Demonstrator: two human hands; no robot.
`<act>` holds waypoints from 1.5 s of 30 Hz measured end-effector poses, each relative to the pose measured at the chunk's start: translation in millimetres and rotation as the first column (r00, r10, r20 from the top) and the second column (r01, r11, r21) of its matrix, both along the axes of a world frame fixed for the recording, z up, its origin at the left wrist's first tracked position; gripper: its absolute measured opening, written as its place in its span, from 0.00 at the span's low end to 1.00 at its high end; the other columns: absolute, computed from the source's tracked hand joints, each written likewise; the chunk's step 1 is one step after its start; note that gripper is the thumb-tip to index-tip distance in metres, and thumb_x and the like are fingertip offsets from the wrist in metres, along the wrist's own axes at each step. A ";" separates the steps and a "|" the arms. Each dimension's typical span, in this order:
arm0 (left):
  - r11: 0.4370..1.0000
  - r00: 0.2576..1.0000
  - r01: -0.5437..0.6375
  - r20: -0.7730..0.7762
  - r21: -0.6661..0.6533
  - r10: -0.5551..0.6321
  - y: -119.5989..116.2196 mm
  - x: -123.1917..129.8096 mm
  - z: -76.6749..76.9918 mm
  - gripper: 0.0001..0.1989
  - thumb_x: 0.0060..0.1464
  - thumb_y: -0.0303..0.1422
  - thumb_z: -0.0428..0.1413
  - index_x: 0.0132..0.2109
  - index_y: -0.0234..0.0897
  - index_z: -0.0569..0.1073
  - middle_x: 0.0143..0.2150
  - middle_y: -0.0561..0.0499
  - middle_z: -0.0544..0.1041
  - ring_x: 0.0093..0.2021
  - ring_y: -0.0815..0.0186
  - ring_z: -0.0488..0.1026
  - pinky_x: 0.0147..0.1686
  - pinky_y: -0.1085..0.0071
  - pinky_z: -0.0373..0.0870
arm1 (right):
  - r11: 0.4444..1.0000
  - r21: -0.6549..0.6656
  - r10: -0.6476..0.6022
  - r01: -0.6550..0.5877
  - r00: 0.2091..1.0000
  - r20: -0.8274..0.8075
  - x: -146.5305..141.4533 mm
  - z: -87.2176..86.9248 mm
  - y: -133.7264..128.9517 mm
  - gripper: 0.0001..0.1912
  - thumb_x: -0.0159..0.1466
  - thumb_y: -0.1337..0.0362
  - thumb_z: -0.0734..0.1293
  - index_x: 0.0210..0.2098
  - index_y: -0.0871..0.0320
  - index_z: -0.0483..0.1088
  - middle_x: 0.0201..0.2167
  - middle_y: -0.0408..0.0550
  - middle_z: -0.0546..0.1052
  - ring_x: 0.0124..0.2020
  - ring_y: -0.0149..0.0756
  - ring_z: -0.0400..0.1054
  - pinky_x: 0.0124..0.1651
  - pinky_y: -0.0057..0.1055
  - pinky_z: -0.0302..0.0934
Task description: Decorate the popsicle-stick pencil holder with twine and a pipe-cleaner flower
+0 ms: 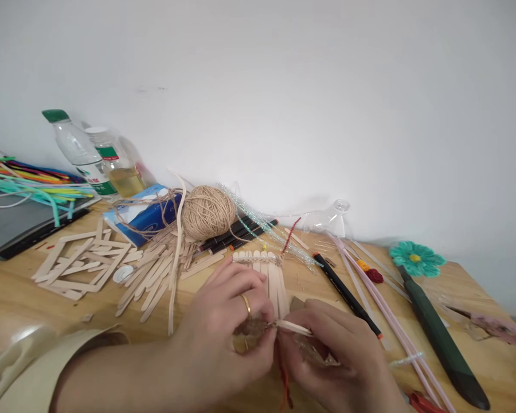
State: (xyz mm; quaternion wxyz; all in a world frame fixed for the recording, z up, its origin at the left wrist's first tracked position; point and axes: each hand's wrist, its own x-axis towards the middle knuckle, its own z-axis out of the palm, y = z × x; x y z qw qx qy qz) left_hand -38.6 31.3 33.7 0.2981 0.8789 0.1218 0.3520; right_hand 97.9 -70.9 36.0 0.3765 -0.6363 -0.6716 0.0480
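Note:
Several flat wooden sticks (pixel 264 269) lie side by side at the middle front, with cord woven across their upper ends and a red pipe cleaner (pixel 291 236) sticking up at the corner. My left hand (pixel 236 315), with a gold ring, pinches at the lower end of these sticks, its fingertips closed on a bit of cord. Close against it, my right hand (pixel 335 344) has its fingers closed on a pale wooden stick (pixel 294 327). Red strands (pixel 284 378) hang down between the hands. The hands hide the lower part of the sticks.
Behind lie a twine ball (pixel 208 212), a blue packet (pixel 146 215) and bottles (pixel 79 146). Loose sticks (pixel 155 275) spread at left. Rightward are a black marker (pixel 346 292), pink pipe cleaners (pixel 382 310), a teal flower (pixel 417 258), a dark green tool (pixel 442 338) and a glue gun (pixel 499 330).

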 end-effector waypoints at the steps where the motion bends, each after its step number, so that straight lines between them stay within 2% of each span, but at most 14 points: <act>1: 1.000 1.000 -0.001 0.000 0.001 0.001 0.3 0.2 -0.4 0.07 0.46 0.20 0.54 0.29 0.37 0.66 0.28 0.54 0.69 0.36 0.65 0.69 0.42 0.63 0.66 | 1.000 0.006 0.017 -0.017 1.000 -0.005 0.6 1.2 -2.4 0.10 0.58 0.73 0.61 0.23 0.57 0.69 0.17 0.41 0.67 0.18 0.26 0.58 0.19 0.23 0.50; 4: 1.000 1.000 0.007 0.013 0.020 -0.007 1.2 0.6 -0.9 0.07 0.46 0.21 0.54 0.29 0.37 0.66 0.30 0.53 0.70 0.37 0.64 0.69 0.41 0.63 0.66 | 0.997 0.044 -0.051 0.061 0.979 -0.195 3.6 6.4 -12.0 0.04 0.58 0.68 0.65 0.30 0.55 0.72 0.19 0.42 0.69 0.17 0.27 0.57 0.20 0.24 0.53; 7: 0.999 1.000 -0.002 -0.012 0.037 0.002 1.1 0.4 0.6 0.08 0.45 0.20 0.53 0.30 0.37 0.65 0.30 0.52 0.70 0.37 0.63 0.69 0.40 0.63 0.66 | 0.973 0.013 -0.200 0.230 0.870 -0.450 5.7 8.6 -17.6 0.04 0.57 0.62 0.68 0.32 0.54 0.73 0.20 0.42 0.67 0.17 0.28 0.54 0.19 0.25 0.53; 9: 0.999 0.999 -0.021 -0.043 0.035 0.022 0.0 -0.1 2.8 0.09 0.42 0.21 0.53 0.31 0.38 0.64 0.29 0.53 0.69 0.35 0.64 0.68 0.37 0.64 0.66 | 0.976 -0.092 -0.216 0.198 0.807 -0.550 4.9 5.2 -15.7 0.06 0.56 0.59 0.68 0.28 0.55 0.73 0.19 0.42 0.65 0.18 0.27 0.52 0.19 0.24 0.51; 12: 0.999 0.997 -0.040 -0.067 0.028 0.042 -2.1 -1.3 6.7 0.13 0.37 0.22 0.51 0.33 0.39 0.62 0.29 0.54 0.67 0.30 0.65 0.67 0.34 0.65 0.66 | 0.972 -0.226 -0.194 0.060 0.744 -0.639 1.5 -6.0 -7.8 0.12 0.57 0.56 0.66 0.25 0.58 0.72 0.19 0.41 0.63 0.20 0.27 0.53 0.21 0.23 0.52; 16: 0.998 0.995 -0.050 -0.080 0.049 0.054 -3.9 -1.7 8.2 0.16 0.35 0.21 0.51 0.35 0.40 0.61 0.31 0.54 0.69 0.32 0.64 0.68 0.39 0.61 0.66 | 0.968 -0.248 -0.134 -0.025 0.787 -0.602 -0.6 -14.8 -0.3 0.11 0.59 0.59 0.64 0.27 0.59 0.72 0.20 0.41 0.63 0.21 0.27 0.54 0.23 0.23 0.55; 21: 0.995 0.995 -0.056 -0.075 0.080 0.062 -2.6 -0.1 4.6 0.15 0.36 0.21 0.51 0.34 0.40 0.61 0.29 0.54 0.69 0.31 0.65 0.68 0.41 0.61 0.66 | 0.988 -0.141 0.010 -0.068 0.926 -0.377 1.3 -1.4 -5.0 0.08 0.60 0.66 0.63 0.27 0.56 0.73 0.19 0.42 0.70 0.19 0.28 0.59 0.22 0.23 0.54; 24: 0.994 0.996 -0.046 -0.078 0.095 0.053 -1.5 -0.1 3.3 0.16 0.36 0.22 0.52 0.35 0.40 0.61 0.30 0.53 0.70 0.32 0.64 0.68 0.38 0.63 0.67 | 0.999 -0.043 -0.035 0.016 0.882 -0.471 4.0 6.5 -11.7 0.08 0.61 0.59 0.65 0.27 0.53 0.72 0.19 0.41 0.70 0.20 0.29 0.62 0.23 0.23 0.56; 28: 0.994 0.996 -0.048 -0.064 0.095 0.054 -0.8 -1.3 3.3 0.17 0.38 0.24 0.55 0.38 0.40 0.61 0.33 0.51 0.72 0.35 0.62 0.69 0.41 0.60 0.67 | 0.965 -0.100 -0.249 0.243 0.731 -0.635 8.6 8.2 -14.0 0.20 0.60 0.45 0.62 0.24 0.54 0.66 0.18 0.39 0.60 0.20 0.29 0.54 0.21 0.23 0.54; 29: 0.995 0.997 -0.037 -0.068 0.094 0.044 -0.4 -1.5 3.5 0.16 0.40 0.25 0.56 0.39 0.40 0.62 0.34 0.51 0.73 0.35 0.62 0.69 0.42 0.60 0.67 | 0.966 -0.116 -0.252 0.232 0.733 -0.632 9.3 7.9 -13.1 0.21 0.61 0.44 0.61 0.24 0.54 0.65 0.19 0.39 0.59 0.20 0.29 0.53 0.21 0.23 0.53; 34: 0.995 0.997 0.044 -0.068 0.087 -0.038 1.9 -1.6 4.1 0.03 0.52 0.26 0.53 0.34 0.39 0.68 0.29 0.52 0.71 0.35 0.64 0.68 0.39 0.65 0.66 | 0.979 -0.201 -0.104 -0.020 0.803 -0.586 8.9 5.0 -6.4 0.25 0.62 0.43 0.59 0.19 0.56 0.55 0.18 0.37 0.51 0.19 0.27 0.46 0.20 0.25 0.45; 37: 0.997 0.997 0.058 -0.051 0.046 -0.055 2.5 -1.8 2.5 0.06 0.53 0.24 0.52 0.30 0.39 0.70 0.27 0.53 0.70 0.36 0.64 0.69 0.42 0.63 0.66 | 0.978 -0.206 -0.112 -0.015 0.800 -0.589 6.6 1.4 -3.5 0.25 0.62 0.45 0.59 0.19 0.56 0.55 0.18 0.37 0.52 0.20 0.27 0.46 0.21 0.25 0.45; 40: 0.998 0.998 0.065 -0.025 0.004 -0.065 2.0 -3.0 0.2 0.08 0.52 0.22 0.52 0.30 0.40 0.69 0.26 0.54 0.72 0.38 0.64 0.71 0.47 0.62 0.65 | 0.980 -0.195 -0.078 -0.045 0.812 -0.578 4.1 -3.4 -1.9 0.21 0.64 0.50 0.60 0.21 0.57 0.60 0.18 0.38 0.57 0.21 0.28 0.51 0.22 0.24 0.49; 45: 0.992 0.998 0.050 -0.034 -0.118 -0.055 1.1 -6.5 -2.0 0.06 0.56 0.25 0.49 0.33 0.41 0.66 0.31 0.55 0.74 0.43 0.65 0.72 0.44 0.67 0.67 | 0.978 -0.198 -0.064 -0.062 0.818 -0.572 1.8 -11.3 -1.6 0.20 0.65 0.53 0.58 0.22 0.57 0.60 0.20 0.39 0.60 0.23 0.28 0.54 0.24 0.23 0.50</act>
